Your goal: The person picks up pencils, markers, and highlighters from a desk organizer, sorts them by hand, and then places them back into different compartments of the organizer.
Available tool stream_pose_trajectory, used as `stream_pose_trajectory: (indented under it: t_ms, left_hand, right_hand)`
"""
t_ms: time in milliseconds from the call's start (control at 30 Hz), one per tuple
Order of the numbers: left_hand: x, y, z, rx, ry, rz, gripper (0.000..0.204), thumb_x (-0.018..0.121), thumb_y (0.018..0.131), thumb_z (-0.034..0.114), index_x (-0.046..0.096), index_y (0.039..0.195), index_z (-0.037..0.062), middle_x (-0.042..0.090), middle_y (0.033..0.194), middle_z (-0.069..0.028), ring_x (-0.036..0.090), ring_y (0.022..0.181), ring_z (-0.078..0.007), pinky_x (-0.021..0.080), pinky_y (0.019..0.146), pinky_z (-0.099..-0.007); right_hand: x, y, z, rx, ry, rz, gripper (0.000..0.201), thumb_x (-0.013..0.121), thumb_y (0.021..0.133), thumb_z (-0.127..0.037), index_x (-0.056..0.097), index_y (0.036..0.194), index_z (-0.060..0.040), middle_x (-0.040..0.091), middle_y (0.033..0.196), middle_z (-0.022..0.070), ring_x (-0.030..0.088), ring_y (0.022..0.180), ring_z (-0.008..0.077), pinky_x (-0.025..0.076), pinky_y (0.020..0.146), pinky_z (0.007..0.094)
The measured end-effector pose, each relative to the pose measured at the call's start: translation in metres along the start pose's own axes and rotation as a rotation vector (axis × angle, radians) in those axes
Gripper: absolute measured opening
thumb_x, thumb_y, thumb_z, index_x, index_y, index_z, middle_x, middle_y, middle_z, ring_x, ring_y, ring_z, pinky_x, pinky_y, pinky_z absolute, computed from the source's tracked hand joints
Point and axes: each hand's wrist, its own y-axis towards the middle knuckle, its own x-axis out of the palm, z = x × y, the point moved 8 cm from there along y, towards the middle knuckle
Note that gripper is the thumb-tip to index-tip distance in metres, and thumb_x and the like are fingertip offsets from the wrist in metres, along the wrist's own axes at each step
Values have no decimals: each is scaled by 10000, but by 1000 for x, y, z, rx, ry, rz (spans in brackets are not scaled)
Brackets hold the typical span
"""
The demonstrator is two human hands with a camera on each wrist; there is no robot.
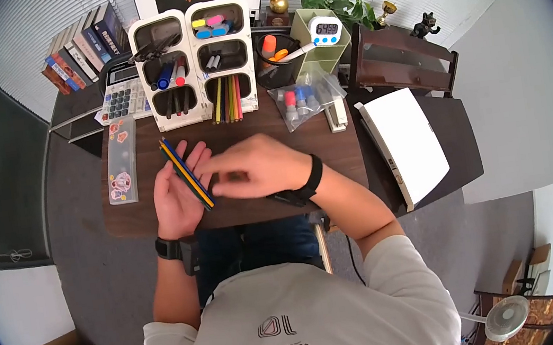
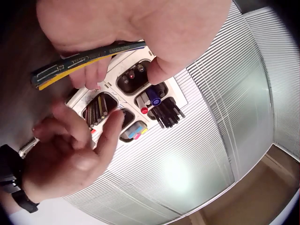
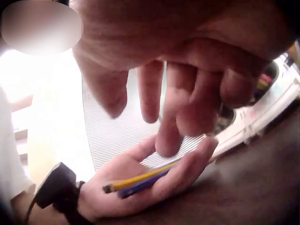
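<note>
A person seated at a dark wooden desk [image 1: 330,158] holds the left hand [image 1: 177,185] palm up near the front edge, its fingers nearly straight and uncurled, with a small bundle of pencils [image 1: 186,174] lying diagonally across the palm; yellow and blue barrels show, though the exact count cannot be told. The right hand [image 1: 255,167] reaches across from the right, palm down, its relaxed fingertips at the side of the pencils; whether they touch them or pinch anything cannot be told. From the right wrist, the pencils [image 3: 140,180] rest in the cupped left hand [image 3: 140,183] just above the desk, with the right fingers [image 3: 166,136] hanging over them. From the left wrist, the pencils [image 2: 84,61] cross the left palm and the right hand [image 2: 70,154] sits close below. Behind the hands stands a white organizer [image 1: 195,61] with 6 compartments, holding highlighters, markers, pens and more coloured pencils. To its left lie a calculator [image 1: 120,99] and a clear pencil case [image 1: 121,161]; to its right are a digital timer [image 1: 326,30], a bag of small bottles [image 1: 302,99] and a stapler [image 1: 335,116].
</note>
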Motion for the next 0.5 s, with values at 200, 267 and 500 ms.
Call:
stream_pose_trajectory:
  t_ms: [200, 267, 500]
  left_hand:
    - [1, 0, 2, 0, 22, 4, 624, 465, 1049, 374, 322, 1556, 40, 416, 1566, -259, 437, 1442, -363, 341, 1205, -483]
    - [-1, 0, 1, -4, 9, 6, 619, 461, 1050, 377, 327, 1552, 39, 424, 1561, -259, 435, 1445, -362, 343, 1204, -484]
    - [0, 0, 3, -2, 66, 33, 592, 453, 1055, 375, 356, 1532, 37, 457, 1537, -259, 471, 1416, -357, 365, 1190, -478]
  right_hand:
    - [33, -4, 8, 4, 108, -181, 363, 804, 854, -266, 725, 1182, -131, 714, 993, 62, 685, 658, 200, 524, 582, 327]
    - [30, -2, 6, 50, 125, -206, 392, 801, 852, -258, 709, 1216, -144, 708, 1034, 68, 690, 686, 211, 532, 604, 334]
    - [61, -9, 11, 0, -26, -215, 414, 750, 845, -226, 657, 1246, -180, 694, 1009, 79, 697, 894, 301, 569, 758, 400]
